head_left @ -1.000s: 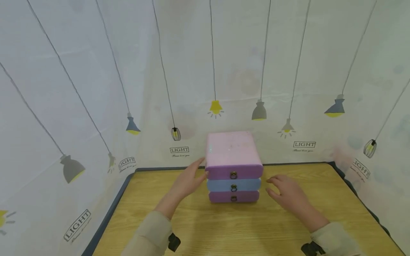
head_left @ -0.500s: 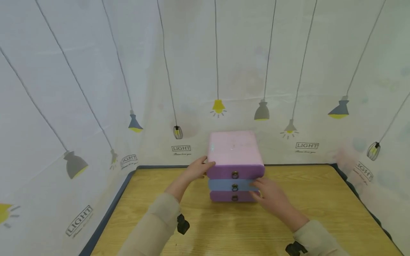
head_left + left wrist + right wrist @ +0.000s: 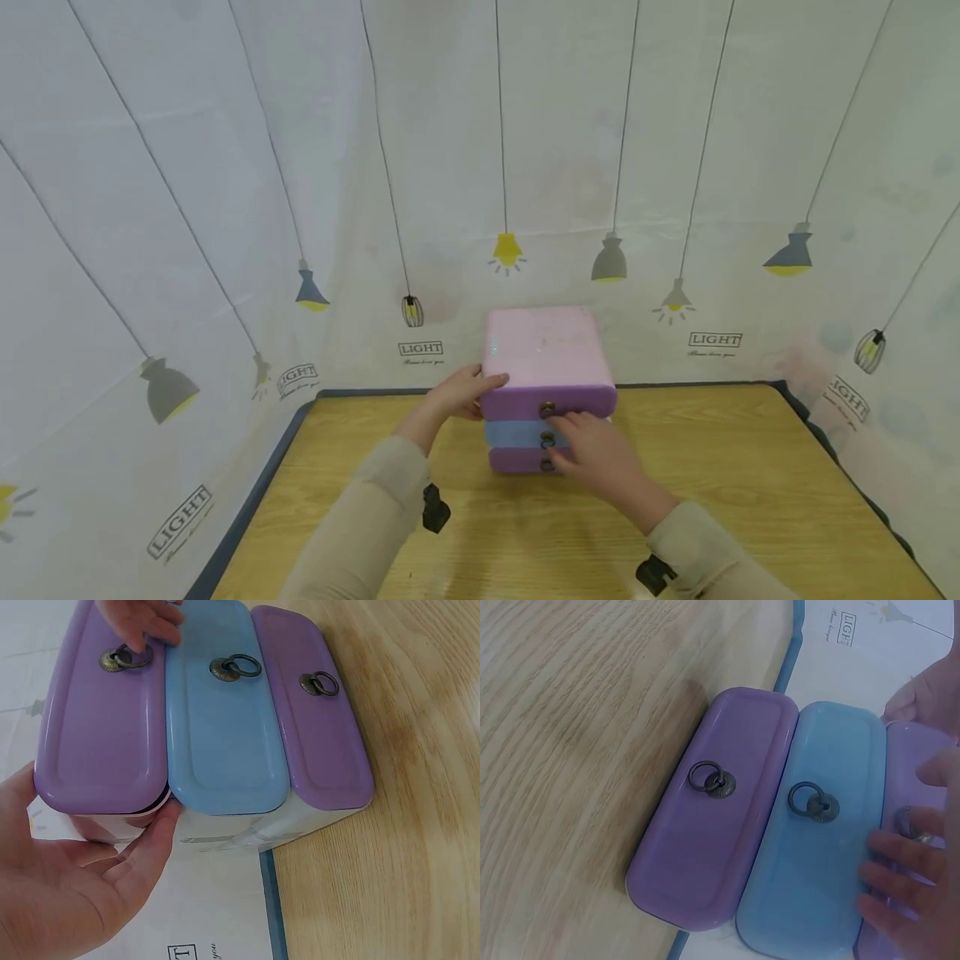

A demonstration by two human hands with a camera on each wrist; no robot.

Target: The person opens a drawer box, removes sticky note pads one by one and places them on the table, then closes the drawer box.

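Note:
A small three-drawer box (image 3: 543, 346) with a pink top stands on the table. Its fronts are a purple top drawer (image 3: 105, 742), a blue middle drawer (image 3: 225, 742) and a purple bottom drawer (image 3: 330, 742), all closed or nearly so. Each front bears a bronze ring pull. My left hand (image 3: 461, 396) grips the box's upper left corner, thumb on the top edge and fingers against the side under the top drawer. Across the front reaches my right hand (image 3: 600, 454), its spread fingers right at the top ring pull (image 3: 922, 838), overlapping it in the left wrist view.
The wood-grain table (image 3: 750, 467) reaches back to a dark blue edge band. A pale wall sheet (image 3: 420, 167) printed with hanging lamps encloses the table at the back and both sides, close behind the box.
My left hand has moved from beside the box to a hold on its upper left corner. My right hand has come in leftward from the right side to the ring pulls.

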